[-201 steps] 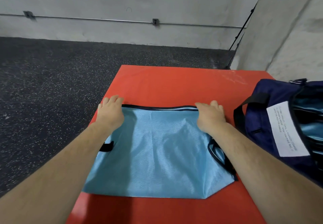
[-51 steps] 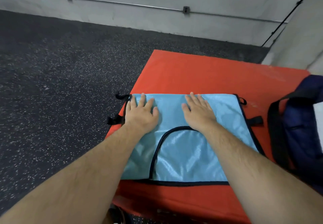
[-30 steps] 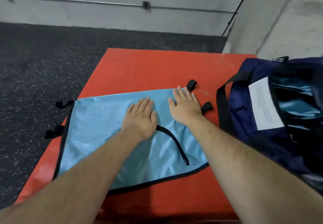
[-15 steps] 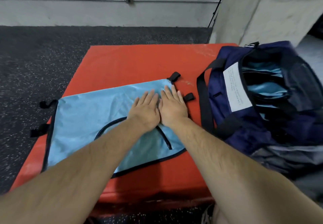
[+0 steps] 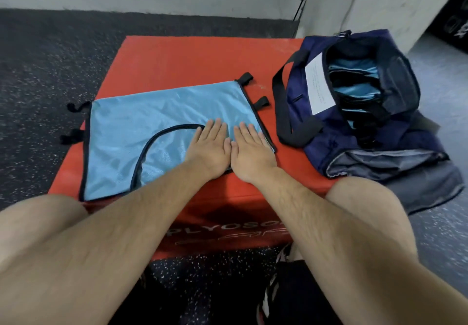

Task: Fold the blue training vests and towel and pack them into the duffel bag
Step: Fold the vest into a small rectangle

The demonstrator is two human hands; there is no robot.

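- The red box [image 5: 192, 63] fills mid-frame.
- The duffel bag [image 5: 329, 132], right of centre, gapes open; blue fabric already inside suggests packing is partly done.
- The blue vest [image 5: 131, 127], centre left, lies folded flat, unpacked.
- The left hand [image 5: 209, 147] and right hand [image 5: 252, 151] press its right end, fingers straight, gripping nothing.
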